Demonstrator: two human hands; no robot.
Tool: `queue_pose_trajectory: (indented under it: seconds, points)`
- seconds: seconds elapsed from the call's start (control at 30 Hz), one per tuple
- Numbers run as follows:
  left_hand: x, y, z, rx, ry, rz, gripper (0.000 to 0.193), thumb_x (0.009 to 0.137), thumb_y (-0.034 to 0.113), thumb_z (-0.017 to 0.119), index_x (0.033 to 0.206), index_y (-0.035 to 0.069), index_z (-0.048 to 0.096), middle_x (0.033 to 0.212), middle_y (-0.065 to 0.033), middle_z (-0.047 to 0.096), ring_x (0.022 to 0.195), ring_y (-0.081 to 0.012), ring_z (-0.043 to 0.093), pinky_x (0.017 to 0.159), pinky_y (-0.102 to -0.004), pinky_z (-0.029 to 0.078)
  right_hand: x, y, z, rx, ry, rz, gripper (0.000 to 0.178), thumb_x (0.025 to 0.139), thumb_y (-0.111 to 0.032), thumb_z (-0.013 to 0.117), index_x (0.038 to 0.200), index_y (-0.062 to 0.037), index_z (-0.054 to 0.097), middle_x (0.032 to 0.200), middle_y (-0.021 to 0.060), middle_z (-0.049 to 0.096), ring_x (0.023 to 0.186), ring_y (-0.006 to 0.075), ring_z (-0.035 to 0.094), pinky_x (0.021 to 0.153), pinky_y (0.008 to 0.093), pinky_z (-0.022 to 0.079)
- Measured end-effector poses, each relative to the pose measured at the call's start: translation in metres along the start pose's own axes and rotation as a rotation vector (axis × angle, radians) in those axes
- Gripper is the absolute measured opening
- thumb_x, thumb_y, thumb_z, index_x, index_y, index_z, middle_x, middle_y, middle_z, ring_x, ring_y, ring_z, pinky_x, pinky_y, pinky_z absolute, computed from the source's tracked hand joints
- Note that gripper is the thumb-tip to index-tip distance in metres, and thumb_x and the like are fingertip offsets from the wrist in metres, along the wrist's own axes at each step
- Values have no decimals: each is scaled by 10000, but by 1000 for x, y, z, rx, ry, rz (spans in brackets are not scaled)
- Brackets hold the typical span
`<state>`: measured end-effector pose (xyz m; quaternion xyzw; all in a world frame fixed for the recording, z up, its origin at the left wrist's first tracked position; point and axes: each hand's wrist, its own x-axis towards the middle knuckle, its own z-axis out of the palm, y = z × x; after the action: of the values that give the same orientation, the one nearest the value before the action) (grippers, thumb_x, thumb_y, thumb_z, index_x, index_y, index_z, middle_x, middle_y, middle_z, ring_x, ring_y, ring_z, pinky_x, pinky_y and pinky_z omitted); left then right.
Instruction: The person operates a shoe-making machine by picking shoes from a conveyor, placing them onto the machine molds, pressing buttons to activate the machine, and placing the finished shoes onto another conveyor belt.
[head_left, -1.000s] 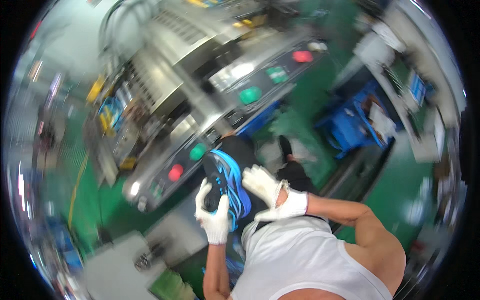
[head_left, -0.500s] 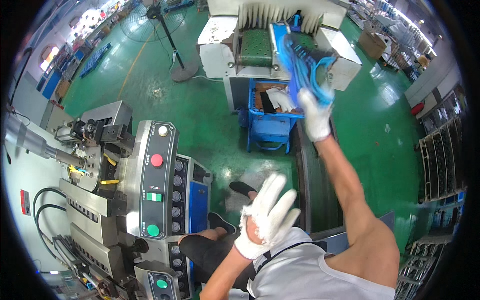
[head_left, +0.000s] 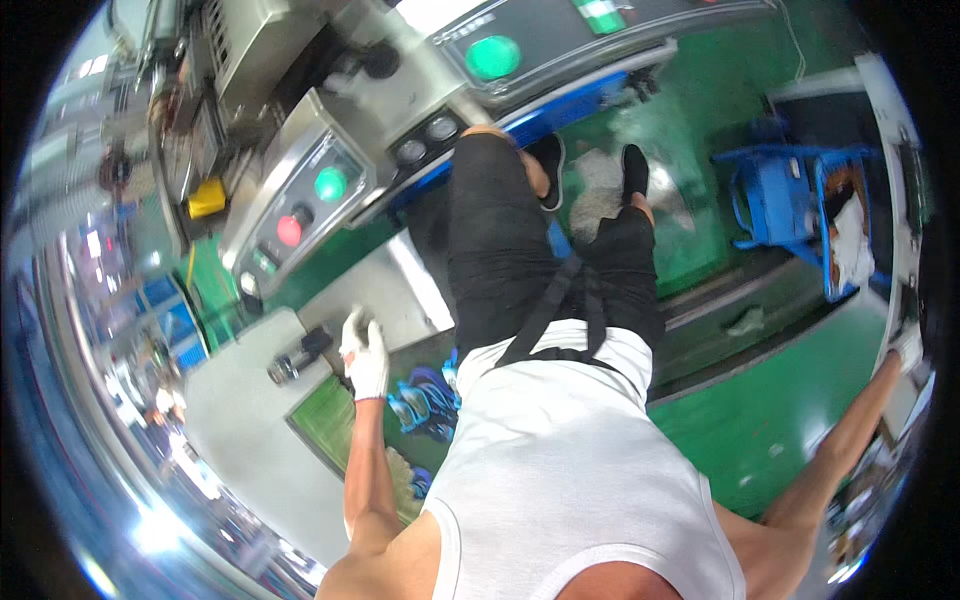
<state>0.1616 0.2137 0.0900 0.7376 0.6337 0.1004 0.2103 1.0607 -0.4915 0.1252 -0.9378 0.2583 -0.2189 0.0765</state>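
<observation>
A view from a head-worn camera looks straight down a person in a white sleeveless top and black trousers, standing on a green floor. The left hand, in a white glove, reaches down toward a grey work surface; its fingers look loosely curled and hold nothing that can be made out. Just right of that hand, low beside the person's hip, sits an open container with blue and black shoe uppers piled inside it. A small dark metal tool lies on the grey surface just left of the hand. The right arm stretches far out to the right edge of the view, where the right hand, also gloved in white, is blurred and small; whether it is open or closed cannot be told. Near it stands a blue crate on a wheeled frame, with white and dark pieces inside. Ahead of the feet runs a grey machine panel with green and red round buttons.
</observation>
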Motion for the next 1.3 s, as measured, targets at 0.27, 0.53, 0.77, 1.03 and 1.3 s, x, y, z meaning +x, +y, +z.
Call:
queue_pose_trajectory:
  seconds: [0.27, 0.53, 0.77, 1.03, 1.3]
  points:
    - [-281, -77, 60, -331, -39, -487, 488, 1029, 304, 688, 1386, -2, 557, 1265, -127, 668, 1074, -214, 654, 952, -349, 547, -472, -64, 50, 825, -1026, -79, 697, 1008, -220, 759, 1561, 49, 432, 1351, 187, 638, 988, 241, 721, 859, 345, 593]
    - [-316, -134, 200, 217, -188, -536, 531, 932, 364, 728, 1369, 84, 618, 1148, -154, 738, 1092, -328, 697, 1089, -532, 447, -672, -236, -102, 643, -1473, -967, 616, 1024, -167, 711, 1563, 11, 473, 1482, 197, 610, 1287, 262, 657, 1075, 369, 532]
    - [-154, -45, 19, -601, -58, -591, 610, 801, 257, 906, 1279, -27, 654, 1242, -176, 751, 1125, -296, 722, 1015, -411, 541, -772, -310, -259, 660, -1909, -1365, 693, 926, -149, 781, 1544, -16, 497, 1452, 205, 628, 1281, 321, 671, 1091, 416, 538]
    - [-1, 55, -60, -230, -452, 452, 571, 738, 204, 885, 1223, 12, 653, 1115, -160, 727, 1029, -331, 728, 910, -425, 578, -826, -337, -317, 590, -1375, -2630, 514, 800, -273, 797, 1192, 7, 619, 1142, 246, 720, 1036, 427, 716, 906, 489, 577]
    - [71, 199, -51, -115, -685, 1191, 642, 740, 300, 859, 1293, 32, 674, 1120, -204, 739, 1031, -407, 710, 893, -448, 573, -689, -286, -279, 532, -1703, -1762, 853, 824, -390, 829, 1506, -14, 480, 1135, 227, 736, 1056, 360, 738, 927, 425, 583]
